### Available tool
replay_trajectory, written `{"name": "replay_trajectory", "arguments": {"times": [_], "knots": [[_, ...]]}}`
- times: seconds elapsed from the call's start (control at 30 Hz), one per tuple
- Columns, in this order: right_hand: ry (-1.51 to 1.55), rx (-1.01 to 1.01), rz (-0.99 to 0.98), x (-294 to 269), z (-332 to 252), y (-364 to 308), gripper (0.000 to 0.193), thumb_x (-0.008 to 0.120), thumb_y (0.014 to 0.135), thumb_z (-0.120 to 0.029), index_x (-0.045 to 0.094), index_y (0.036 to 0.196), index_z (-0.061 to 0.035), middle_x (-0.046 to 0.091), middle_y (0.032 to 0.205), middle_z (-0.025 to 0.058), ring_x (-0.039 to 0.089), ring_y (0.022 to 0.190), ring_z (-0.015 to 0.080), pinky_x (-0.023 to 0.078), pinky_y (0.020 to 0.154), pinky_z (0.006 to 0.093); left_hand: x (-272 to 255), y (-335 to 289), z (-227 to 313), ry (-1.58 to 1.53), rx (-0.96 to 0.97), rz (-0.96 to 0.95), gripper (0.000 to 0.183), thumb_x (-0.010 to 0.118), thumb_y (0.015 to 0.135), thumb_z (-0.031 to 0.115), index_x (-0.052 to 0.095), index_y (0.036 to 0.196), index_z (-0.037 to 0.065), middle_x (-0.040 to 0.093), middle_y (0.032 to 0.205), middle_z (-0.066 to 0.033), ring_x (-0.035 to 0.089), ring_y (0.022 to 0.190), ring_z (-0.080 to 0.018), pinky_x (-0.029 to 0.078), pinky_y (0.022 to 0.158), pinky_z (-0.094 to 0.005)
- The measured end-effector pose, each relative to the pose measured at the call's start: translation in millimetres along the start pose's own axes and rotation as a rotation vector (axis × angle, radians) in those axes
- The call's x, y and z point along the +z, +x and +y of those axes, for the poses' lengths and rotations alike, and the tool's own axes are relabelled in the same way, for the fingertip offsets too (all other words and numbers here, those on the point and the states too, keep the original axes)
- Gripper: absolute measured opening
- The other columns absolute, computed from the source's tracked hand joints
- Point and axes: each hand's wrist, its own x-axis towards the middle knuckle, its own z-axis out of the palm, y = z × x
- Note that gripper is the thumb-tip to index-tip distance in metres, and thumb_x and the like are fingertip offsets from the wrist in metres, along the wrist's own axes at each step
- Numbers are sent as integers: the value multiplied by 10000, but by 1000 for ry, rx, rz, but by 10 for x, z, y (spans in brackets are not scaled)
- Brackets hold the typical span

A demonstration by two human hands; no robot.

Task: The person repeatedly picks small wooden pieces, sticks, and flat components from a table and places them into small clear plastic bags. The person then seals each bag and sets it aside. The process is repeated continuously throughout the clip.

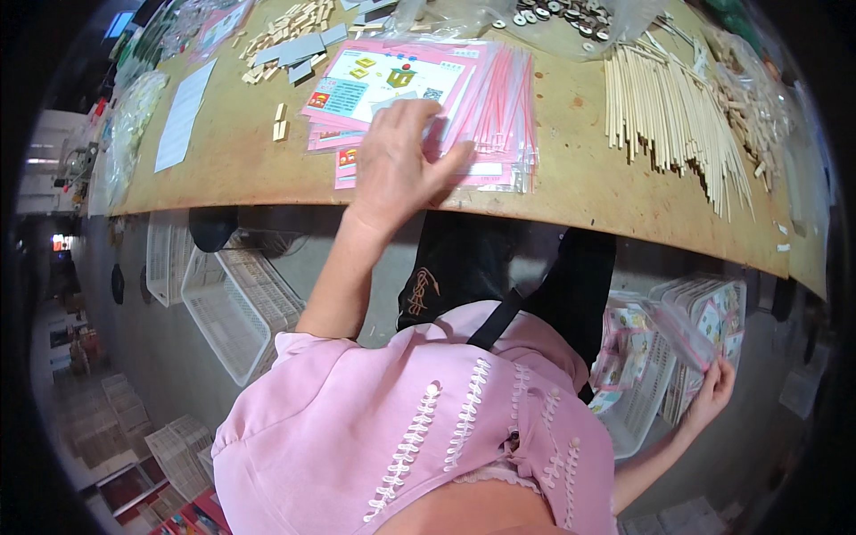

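Observation:
My left hand (401, 160) lies over a stack of pink-edged clear plastic bags (490, 98) at the table's front edge. Its thumb is spread from the fingers, and it grips nothing that I can see. The top bags carry a printed white card (374, 80) with coloured pictures. Low at the right, below the table, my right hand (713, 388) pinches one pink-edged plastic bag (682, 334). That bag is held tilted over a white plastic basket (644, 423) with similar filled bags (621, 343) in it. What is inside the held bag is too blurred to tell.
Many thin wooden sticks (660, 107) lie at the table's right, beside a bag of small wooden pieces (758, 89). Dark round discs (580, 18), grey plates (299, 53) and small wooden blocks (281, 123) sit farther back and left. Another white basket (236, 308) stands below left.

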Motion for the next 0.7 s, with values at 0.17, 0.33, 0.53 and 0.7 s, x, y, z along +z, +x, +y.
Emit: {"name": "replay_trajectory", "arguments": {"times": [0.17,0.33,0.53,0.7], "knots": [[-819,222,-131,-586,672,-180,226,627,1025,-131,660,1162,46,720,1066,202,682,974,313,530,880,410,-103,-59,-262,-42,-256,-214,219,760,844,241,643,899,64,659,872,-130,665,849,-347,535,732,-475],[-1204,333,-367,-52,849,-417,235,601,962,-67,710,1156,8,732,1037,271,692,1004,472,546,870,486,-33,-61,-322,-141,-284,-141,186,673,931,217,664,850,50,664,858,-184,668,828,-412,529,710,-499],[-742,-58,-485,1290,178,-265,103,611,942,-2,696,987,33,735,891,245,741,859,368,552,760,448,70,24,-707,-684,-507,104,151,727,934,146,670,865,24,649,744,-61,602,672,-122,484,627,-316],[-104,-39,-625,2110,-1156,-294,122,648,985,-56,715,942,36,741,803,178,742,745,233,560,702,345,-449,207,-227,-569,-277,209,119,722,912,78,657,838,12,624,727,-44,571,655,-102,468,607,-298]]}}
